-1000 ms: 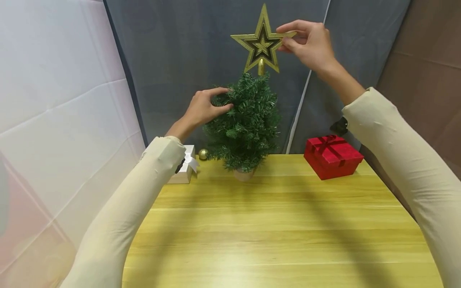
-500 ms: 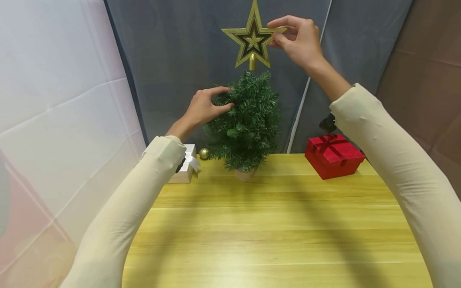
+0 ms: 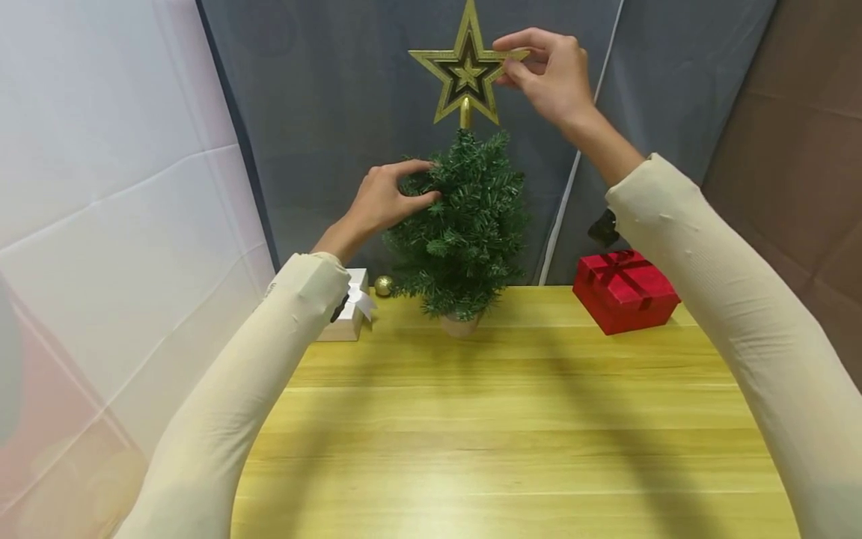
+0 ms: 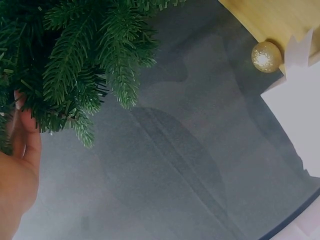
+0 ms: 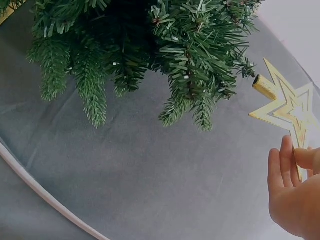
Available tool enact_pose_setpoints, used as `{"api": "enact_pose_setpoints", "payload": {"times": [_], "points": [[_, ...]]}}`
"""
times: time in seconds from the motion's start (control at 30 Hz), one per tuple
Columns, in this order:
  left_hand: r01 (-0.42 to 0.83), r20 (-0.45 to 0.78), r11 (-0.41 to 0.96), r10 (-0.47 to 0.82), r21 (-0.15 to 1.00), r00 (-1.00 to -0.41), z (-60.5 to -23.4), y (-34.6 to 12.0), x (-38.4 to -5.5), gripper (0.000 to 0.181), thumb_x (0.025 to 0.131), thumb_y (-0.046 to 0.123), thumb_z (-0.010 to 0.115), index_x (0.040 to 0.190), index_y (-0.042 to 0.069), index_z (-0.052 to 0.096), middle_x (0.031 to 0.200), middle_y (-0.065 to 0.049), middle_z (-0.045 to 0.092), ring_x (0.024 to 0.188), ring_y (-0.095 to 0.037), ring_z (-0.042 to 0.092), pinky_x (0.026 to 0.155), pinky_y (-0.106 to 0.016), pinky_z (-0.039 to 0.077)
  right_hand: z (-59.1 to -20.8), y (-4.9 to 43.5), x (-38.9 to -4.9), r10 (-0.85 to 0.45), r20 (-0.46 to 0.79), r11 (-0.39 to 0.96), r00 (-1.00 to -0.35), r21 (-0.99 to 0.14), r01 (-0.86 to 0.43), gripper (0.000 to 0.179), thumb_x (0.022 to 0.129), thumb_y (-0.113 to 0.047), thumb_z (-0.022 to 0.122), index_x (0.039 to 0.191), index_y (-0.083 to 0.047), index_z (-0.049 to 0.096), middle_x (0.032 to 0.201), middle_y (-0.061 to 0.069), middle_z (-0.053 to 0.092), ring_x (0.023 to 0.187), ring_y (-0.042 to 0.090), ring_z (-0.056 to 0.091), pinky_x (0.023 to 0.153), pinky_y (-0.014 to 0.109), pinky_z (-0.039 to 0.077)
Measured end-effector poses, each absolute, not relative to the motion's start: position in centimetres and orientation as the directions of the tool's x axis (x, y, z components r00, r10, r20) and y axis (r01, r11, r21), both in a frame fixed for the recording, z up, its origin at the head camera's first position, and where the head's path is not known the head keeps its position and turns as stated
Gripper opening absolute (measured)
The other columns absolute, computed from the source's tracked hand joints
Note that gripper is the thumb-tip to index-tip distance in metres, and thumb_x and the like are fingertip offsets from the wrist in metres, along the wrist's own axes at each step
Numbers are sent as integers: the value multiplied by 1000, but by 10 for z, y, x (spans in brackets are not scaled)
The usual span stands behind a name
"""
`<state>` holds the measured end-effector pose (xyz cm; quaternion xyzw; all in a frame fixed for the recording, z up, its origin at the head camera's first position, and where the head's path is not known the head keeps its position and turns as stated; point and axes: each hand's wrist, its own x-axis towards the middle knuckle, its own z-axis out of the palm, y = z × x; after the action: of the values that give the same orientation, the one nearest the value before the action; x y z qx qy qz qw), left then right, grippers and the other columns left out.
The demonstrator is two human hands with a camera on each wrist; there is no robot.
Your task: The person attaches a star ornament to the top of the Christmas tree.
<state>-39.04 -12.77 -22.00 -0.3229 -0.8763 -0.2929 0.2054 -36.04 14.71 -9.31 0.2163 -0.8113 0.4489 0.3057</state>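
Note:
A small artificial Christmas tree (image 3: 468, 217) stands in a pale pot (image 3: 460, 325) at the back of the table. The left hand (image 3: 384, 196) holds its upper left branches, thumb and index finger on either side of the greenery; the left wrist view shows fingertips (image 4: 19, 102) partly hidden by needles. Above the tree, the right hand (image 3: 548, 75) pinches one point of a gold star tree topper (image 3: 468, 71) between thumb and fingers. Its hollow tube (image 5: 265, 87) points at the tree's top sprig, the open end right by the needles in the right wrist view.
A red gift box (image 3: 626, 292) with dark ribbon sits at the table's back right. At the back left are a white gift box (image 3: 346, 318) with a bow and a gold bauble (image 3: 383, 286). Grey cloth (image 3: 323, 90) hangs behind the wooden table (image 3: 471, 419).
The right hand has carried the star leftward and slightly up, then in over the treetop. The left hand stays on the branches.

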Motion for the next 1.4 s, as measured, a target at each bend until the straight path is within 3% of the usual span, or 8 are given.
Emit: {"api": "enact_pose_setpoints", "payload": {"times": [0.3,0.47,0.57,0.67,0.83,0.9,1.07,1.4], "points": [[680,536,621,448,389,-716,-220,-126,-390,55,97,38,75,146,18,62,149,-9,59,114,-33,67,111,-51,44,-97,141,-360,-87,679,541,-729,-582,-607,27,104,-18,65,129,-19,74,118,3,77,100,7,74,71,25,42],[681,539,626,448,381,-714,-221,-124,-390,54,97,39,75,146,18,63,149,-8,59,82,-30,69,109,-49,45,-101,142,-360,-85,664,543,-742,-594,-594,27,105,-18,64,130,-19,74,118,5,77,101,9,74,71,26,41],[681,541,626,447,380,-712,-222,-123,-390,54,97,39,75,146,19,63,148,-8,60,55,-27,54,104,-48,47,-103,143,-360,-82,658,543,-749,-601,-587,27,105,-18,64,129,-19,74,116,4,77,100,9,74,69,26,41],[680,543,627,443,381,-713,-222,-123,-390,54,97,39,75,146,19,63,148,-7,60,56,-25,55,103,-47,47,-105,143,-362,-87,656,550,-750,-596,-585,26,105,-19,64,129,-20,75,116,4,78,99,8,74,70,25,42],[682,546,620,442,388,-712,-222,-124,-390,54,97,39,75,146,19,63,149,-7,59,73,-34,67,100,-47,47,-108,142,-364,-93,651,559,-754,-593,-580,26,104,-19,65,128,-20,75,117,4,77,100,9,74,74,23,46],[681,544,621,442,389,-713,-222,-124,-390,54,97,39,75,146,19,63,149,-7,59,92,-34,71,103,-47,47,-109,141,-365,-95,648,562,-756,-592,-578,26,104,-19,65,128,-20,75,117,5,77,101,10,74,77,22,49],[674,539,625,436,395,-721,-221,-125,-390,54,96,39,76,145,19,63,149,-8,59,119,-31,66,109,-50,46,-113,138,-365,-102,635,564,-766,-597,-570,26,104,-18,66,127,-18,76,119,7,76,100,11,75,86,22,55],[676,541,620,437,397,-718,-222,-121,-390,54,96,38,76,145,19,63,148,-9,60,111,-33,69,108,-49,46,-117,142,-364,-112,604,548,-789,-625,-556,27,104,-16,65,129,-17,75,124,9,74,98,8,74,92,26,56]]}}
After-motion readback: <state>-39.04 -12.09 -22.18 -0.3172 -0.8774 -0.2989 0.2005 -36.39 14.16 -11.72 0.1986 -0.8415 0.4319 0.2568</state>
